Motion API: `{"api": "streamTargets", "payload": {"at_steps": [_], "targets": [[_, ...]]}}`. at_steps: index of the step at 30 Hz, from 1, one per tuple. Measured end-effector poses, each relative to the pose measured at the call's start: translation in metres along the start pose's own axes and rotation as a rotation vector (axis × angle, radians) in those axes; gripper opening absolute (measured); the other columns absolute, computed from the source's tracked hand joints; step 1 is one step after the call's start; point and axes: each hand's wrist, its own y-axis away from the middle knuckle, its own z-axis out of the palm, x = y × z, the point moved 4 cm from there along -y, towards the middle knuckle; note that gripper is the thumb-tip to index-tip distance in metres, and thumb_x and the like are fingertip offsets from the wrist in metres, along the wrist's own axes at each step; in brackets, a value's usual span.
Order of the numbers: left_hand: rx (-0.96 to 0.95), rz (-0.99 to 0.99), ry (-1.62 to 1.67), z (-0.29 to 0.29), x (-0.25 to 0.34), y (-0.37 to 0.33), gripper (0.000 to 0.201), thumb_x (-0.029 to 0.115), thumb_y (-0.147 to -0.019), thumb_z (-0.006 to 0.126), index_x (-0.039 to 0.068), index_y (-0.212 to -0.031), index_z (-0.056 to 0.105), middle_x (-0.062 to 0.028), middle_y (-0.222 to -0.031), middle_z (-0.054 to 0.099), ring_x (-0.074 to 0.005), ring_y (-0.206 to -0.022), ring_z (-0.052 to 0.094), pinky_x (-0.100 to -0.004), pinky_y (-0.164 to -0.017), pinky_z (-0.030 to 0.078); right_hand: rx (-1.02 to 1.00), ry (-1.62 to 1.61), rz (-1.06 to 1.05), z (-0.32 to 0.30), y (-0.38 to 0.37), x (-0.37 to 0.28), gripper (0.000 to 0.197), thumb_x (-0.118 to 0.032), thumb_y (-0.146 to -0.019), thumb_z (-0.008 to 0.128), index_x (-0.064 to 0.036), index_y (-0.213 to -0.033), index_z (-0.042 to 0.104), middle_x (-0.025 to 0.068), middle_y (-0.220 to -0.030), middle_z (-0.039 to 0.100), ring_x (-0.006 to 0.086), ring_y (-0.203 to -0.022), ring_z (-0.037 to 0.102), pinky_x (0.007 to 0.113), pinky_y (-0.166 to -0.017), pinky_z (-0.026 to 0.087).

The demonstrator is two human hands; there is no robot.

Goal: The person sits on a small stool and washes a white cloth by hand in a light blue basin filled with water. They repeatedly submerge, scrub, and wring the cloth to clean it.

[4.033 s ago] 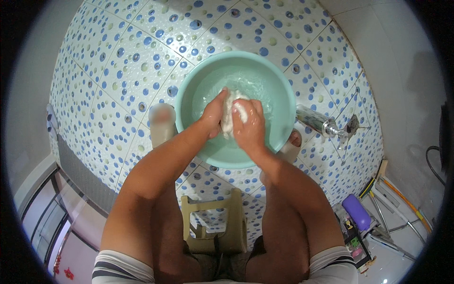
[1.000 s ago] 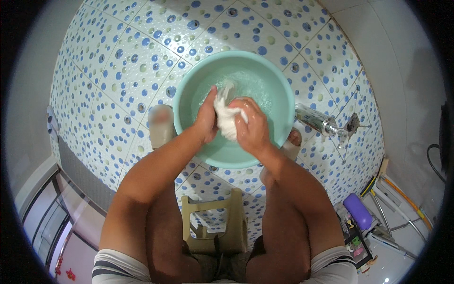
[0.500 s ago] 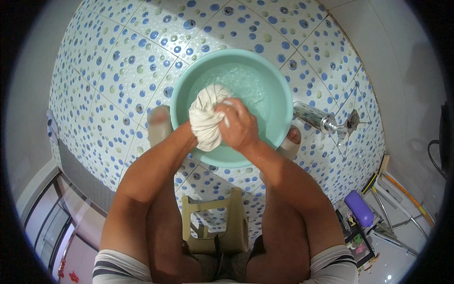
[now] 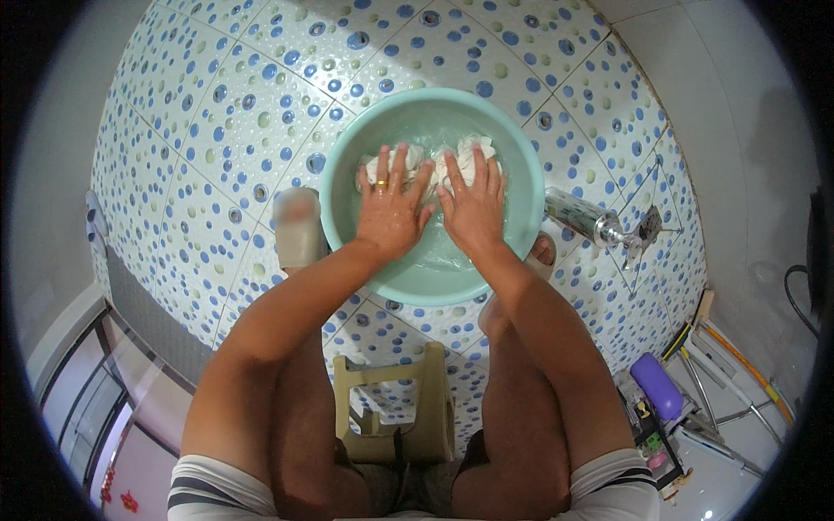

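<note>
A pale green round basin (image 4: 426, 297) with water in it stands on the floor between my feet. In the water lies a wet white cloth (image 4: 476, 149), spread sideways across the far half of the basin. On the cloth's left part my left hand (image 4: 389, 208) rests palm down, fingers stretched out, with a ring on one finger. My right hand (image 4: 473, 204) presses on the cloth's right part in the same way, fingers extended and slightly apart. The cloth shows beyond and between the fingers; its nearer part is hidden under my hands.
The beige plastic stool (image 4: 382, 373) is beneath me. To the basin's right a silver cylinder (image 4: 578, 215) lies near a metal floor drain (image 4: 650, 226). A purple rounded object (image 4: 658, 386) and a rack of tubes sit at lower right. Dotted tiles (image 4: 234, 130) cover the floor.
The cloth, bunched and twisted in both hands above the basin, is now down in the water and spread wider. Both hands have let go of it and lie flat on top, side by side.
</note>
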Motion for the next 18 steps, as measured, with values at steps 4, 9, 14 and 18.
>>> {"api": "streamTargets", "payload": {"at_steps": [4,9,14,18], "targets": [[-0.371,-0.096,-0.102,0.033,-0.015,-0.006,0.07,0.039,-0.098,0.064,0.019,-0.161,0.039,-0.0189,-0.172,0.014,-0.0458,-0.158,0.01,-0.0733,-0.12,0.016,-0.256,0.118,-0.011,0.027,-0.012,0.003,0.061,-0.034,-0.097,0.064,-0.0219,-0.156,0.049,0.0178,-0.165,0.033,0.0417,-0.15,0.031,0.063,-0.12,0.025],[-0.339,-0.055,-0.087,0.034,-0.015,-0.015,0.07,0.035,-0.098,0.064,0.015,-0.16,0.039,-0.0195,-0.171,0.017,-0.0461,-0.155,0.019,-0.0699,-0.12,0.02,-0.192,0.194,-0.074,0.033,-0.017,0.01,0.061,-0.035,-0.094,0.065,-0.0202,-0.153,0.052,0.0165,-0.163,0.036,0.041,-0.148,0.035,0.062,-0.116,0.031],[-0.056,-0.373,0.212,0.018,-0.006,-0.005,0.078,0.033,-0.095,0.068,0.008,-0.161,0.035,-0.0272,-0.165,0.024,-0.0427,-0.15,0.03,-0.0632,-0.12,0.025,-0.058,-0.079,0.244,0.02,-0.012,0.016,0.055,-0.022,-0.089,0.071,-0.0184,-0.142,0.059,0.0179,-0.145,0.049,0.0423,-0.132,0.05,0.059,-0.103,0.045],[-0.059,-0.823,1.059,0.028,-0.004,-0.012,0.071,0.034,-0.096,0.07,0.005,-0.155,0.043,-0.0244,-0.149,0.049,-0.0355,-0.137,0.05,-0.0547,-0.115,0.037,0.019,-0.379,0.317,0.021,-0.017,0.017,0.045,-0.014,-0.088,0.068,-0.0123,-0.133,0.063,0.0206,-0.131,0.055,0.0462,-0.115,0.059,0.053,-0.092,0.053]]}}
